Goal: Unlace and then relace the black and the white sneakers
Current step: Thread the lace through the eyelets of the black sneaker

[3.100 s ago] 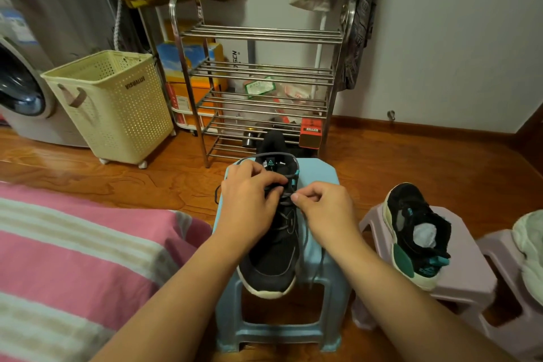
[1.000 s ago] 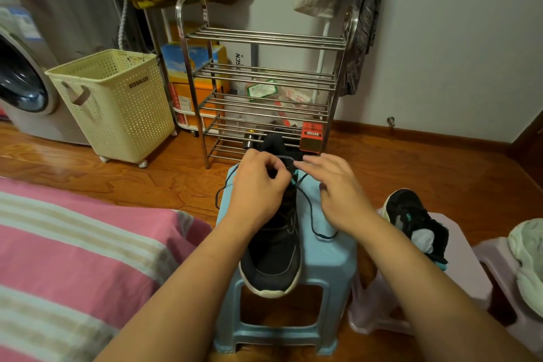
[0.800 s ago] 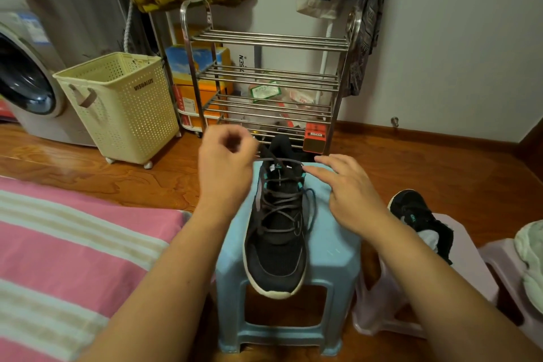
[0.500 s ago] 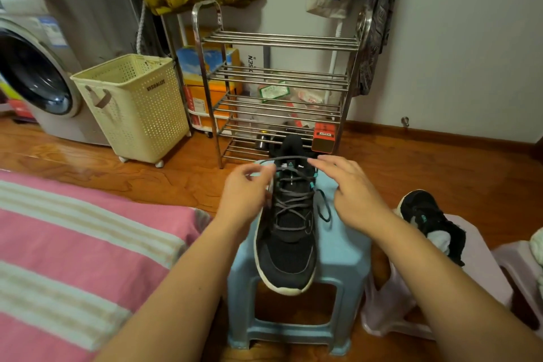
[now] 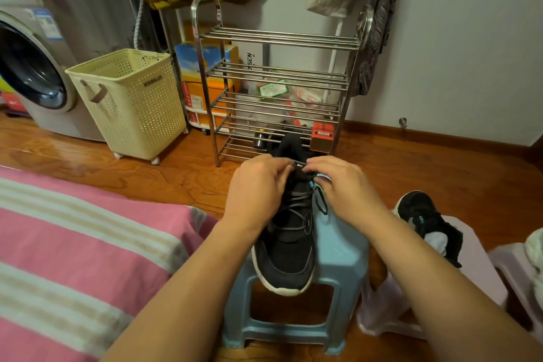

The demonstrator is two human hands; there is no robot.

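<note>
**Wooden floor, blue stool: lacing at the collar**

Wood flooring carries a blue stool (image 5: 338, 247), and on it stands the black sneaker (image 5: 286, 256), toe toward the camera. Its lace (image 5: 320, 203) is crossed up the front — one loop hangs off the right side. Left hand (image 5: 255, 191) and right hand (image 5: 340, 185) each pinch the lace at the collar. Another black sneaker (image 5: 426, 220) lies on a lilac stool (image 5: 476, 261). Behind stand a metal rack (image 5: 279, 91) and a cream laundry basket (image 5: 129, 103).
</note>
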